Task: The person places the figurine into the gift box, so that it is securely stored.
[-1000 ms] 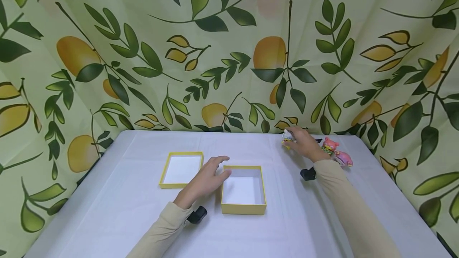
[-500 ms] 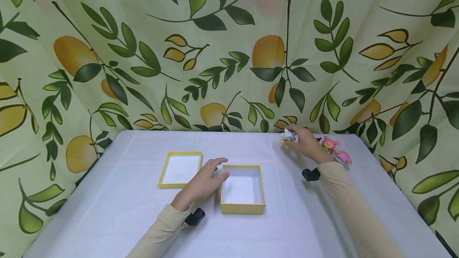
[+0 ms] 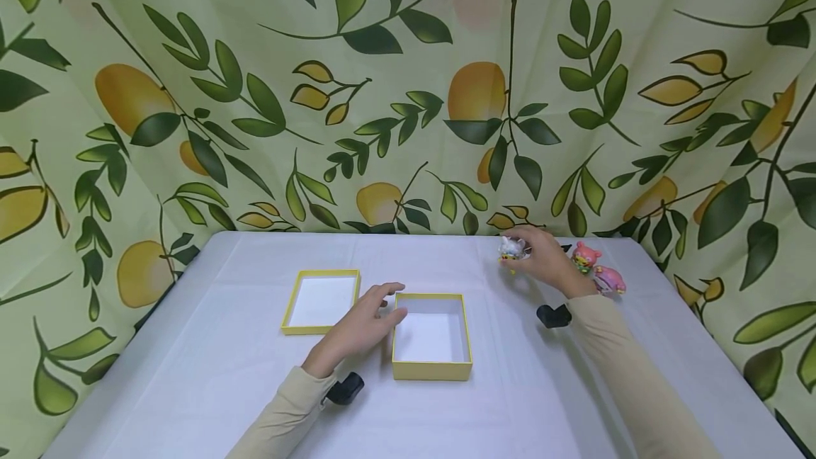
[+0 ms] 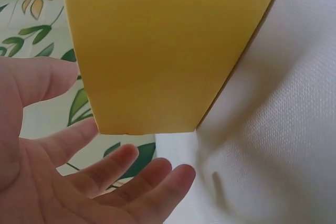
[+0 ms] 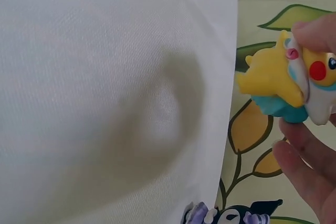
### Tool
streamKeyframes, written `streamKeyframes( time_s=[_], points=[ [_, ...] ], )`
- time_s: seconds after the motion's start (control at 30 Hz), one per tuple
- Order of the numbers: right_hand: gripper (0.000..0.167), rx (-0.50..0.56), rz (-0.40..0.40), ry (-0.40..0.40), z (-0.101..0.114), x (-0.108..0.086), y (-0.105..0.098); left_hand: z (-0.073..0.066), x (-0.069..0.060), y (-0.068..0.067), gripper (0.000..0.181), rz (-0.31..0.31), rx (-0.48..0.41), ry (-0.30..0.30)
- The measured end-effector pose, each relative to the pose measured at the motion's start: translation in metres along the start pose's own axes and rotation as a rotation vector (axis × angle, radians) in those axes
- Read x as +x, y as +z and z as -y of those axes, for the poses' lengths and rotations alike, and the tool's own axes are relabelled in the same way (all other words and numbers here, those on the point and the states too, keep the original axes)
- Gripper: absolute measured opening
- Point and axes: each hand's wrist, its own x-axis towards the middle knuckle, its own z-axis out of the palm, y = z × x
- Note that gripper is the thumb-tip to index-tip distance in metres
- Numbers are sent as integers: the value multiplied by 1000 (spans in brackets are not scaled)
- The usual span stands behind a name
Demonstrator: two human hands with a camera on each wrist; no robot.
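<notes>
My right hand (image 3: pixel 542 257) pinches a small figurine (image 3: pixel 511 249) above the table's back right edge. In the right wrist view the figurine (image 5: pixel 281 77) is yellow with a white hood, a red cheek and a blue-green part. Its thumb and fingers hold it from opposite sides. My left hand (image 3: pixel 360 321) is beside the left wall of a yellow-edged, white-lined box (image 3: pixel 432 372). The left wrist view shows that hand (image 4: pixel 79 166) with fingers spread and loosely bent by the box's yellow outer wall (image 4: pixel 163 51). Whether they touch the wall, I cannot tell.
A shallow yellow-rimmed lid (image 3: pixel 306 331) lies left of the box. Two pink figurines (image 3: pixel 586 256) stand near the right forearm. A black and purple figurine (image 5: pixel 231 216) shows at the right wrist view's bottom edge. Behind the white table (image 3: pixel 210 374) hangs a leaf-patterned curtain (image 3: pixel 408 91).
The figurine has turned slightly in my right hand, and that hand's fingers have shifted a little. My left hand, the box and the lid stay nearly in place.
</notes>
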Motion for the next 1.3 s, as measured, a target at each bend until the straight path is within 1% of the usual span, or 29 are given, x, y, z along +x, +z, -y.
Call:
streamKeyframes(
  time_s=[0.13, 0.27, 0.33, 0.5, 0.67, 0.83, 1.03, 1.23, 1.3],
  points=[
    [55, 21, -11, -1, 3, -2, 0, 2, 1, -1, 47, 12, -65, -31],
    [53, 38, -29, -11, 5, -4, 0, 4, 2, -2, 48, 25, -100, -52],
    [53, 47, -40, -26, 7, -6, 0, 4, 2, -3, 47, 33, -119, -57],
    [53, 66, -47, -30, 10, -10, 1, 6, 3, -4, 48, 58, -179, -60],
    [53, 70, -42, -12, 12, -12, 1, 8, 3, -4, 50, 74, -229, -57],
    [53, 62, -41, 0, 15, -14, 2, 10, 3, -3, 52, 88, -287, -72],
    [54, 61, -51, -38, 23, -18, 3, 12, 2, -4, 54, 115, -346, -97],
    [55, 59, -57, -66, 31, -22, 4, 15, 3, -4, 54, 135, -399, -160],
    [55, 73, -58, -83, 34, -23, 4, 15, 3, -4, 53, 144, -403, -169]
  ],
)
